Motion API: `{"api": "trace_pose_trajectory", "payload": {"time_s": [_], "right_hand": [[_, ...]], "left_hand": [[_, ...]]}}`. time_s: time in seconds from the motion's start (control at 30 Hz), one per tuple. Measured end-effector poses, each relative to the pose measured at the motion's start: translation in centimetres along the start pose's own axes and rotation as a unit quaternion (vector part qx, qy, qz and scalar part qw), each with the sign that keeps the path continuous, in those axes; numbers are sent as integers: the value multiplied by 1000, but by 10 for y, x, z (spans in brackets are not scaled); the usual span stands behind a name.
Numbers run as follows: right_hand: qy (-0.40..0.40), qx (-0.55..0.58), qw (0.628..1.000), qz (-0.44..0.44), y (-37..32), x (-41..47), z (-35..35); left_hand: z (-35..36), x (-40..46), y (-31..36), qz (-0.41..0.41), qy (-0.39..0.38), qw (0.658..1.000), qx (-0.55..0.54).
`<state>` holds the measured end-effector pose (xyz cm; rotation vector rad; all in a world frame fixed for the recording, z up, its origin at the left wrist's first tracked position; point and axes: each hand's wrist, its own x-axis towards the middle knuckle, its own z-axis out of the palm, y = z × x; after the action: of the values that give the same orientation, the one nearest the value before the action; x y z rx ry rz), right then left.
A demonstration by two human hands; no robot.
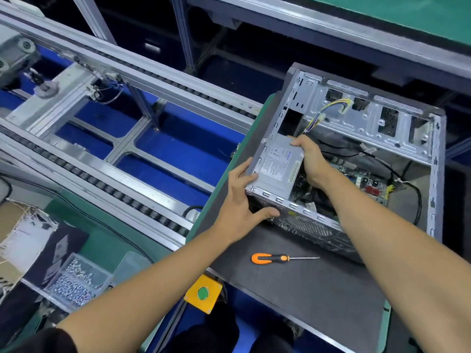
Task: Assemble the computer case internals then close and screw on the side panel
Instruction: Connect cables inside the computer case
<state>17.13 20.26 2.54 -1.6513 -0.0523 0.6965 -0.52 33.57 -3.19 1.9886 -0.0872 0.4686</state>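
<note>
The power supply [276,163], a grey metal box with a printed label facing up, sits in the near-left corner of the open computer case [362,159]. The case lies on its side on a dark grey mat [305,289], near the mat's far edge, open face up.

Right hand [307,160]: clamped on the power supply's right side, fingers curled over its far top corner, wrist inside the case.

Left hand [244,207]: gripping the case's near-left outer corner, fingers along the left wall beside the power supply, thumb pressed on the near wall.

Inside the case: a green circuit board [367,182] lies on the floor, right of the power supply. Black cables [397,179] loop over it. A bundle of yellow and coloured wires [328,112] runs from the power supply's far end toward the far wall.

A screwdriver [280,258] with an orange and black handle lies flat on the mat just in front of the case, tip pointing right, apart from both hands.

At the mat's near-left edge sits a yellow box with a green button [203,293]. Well to the left, a clear plastic tray [76,281] holds silver screws. A roller conveyor [102,184] runs beyond the mat's left edge.
</note>
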Motion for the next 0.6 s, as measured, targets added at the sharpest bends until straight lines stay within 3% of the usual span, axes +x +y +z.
{"api": "trace_pose_trajectory", "payload": {"time_s": [0.1,0.23,0.33,0.43,0.53,0.6], "right_hand": [[38,30,999,19,4,8,-3],[65,57,995,49,2,16,0],[62,76,994,49,-2,15,3],[59,88,992,64,-2,11,5],[67,-8,995,78,-11,2,-8],[133,-55,989,16,-19,-8,-23]], "left_hand": [[-4,-2,4,-16,1,1000,-16],[-14,18,19,-4,121,993,6],[-20,45,28,98,46,993,38],[-21,51,32,64,-14,996,57],[-19,47,34,36,-13,998,48],[-18,48,33,41,-5,998,43]]}}
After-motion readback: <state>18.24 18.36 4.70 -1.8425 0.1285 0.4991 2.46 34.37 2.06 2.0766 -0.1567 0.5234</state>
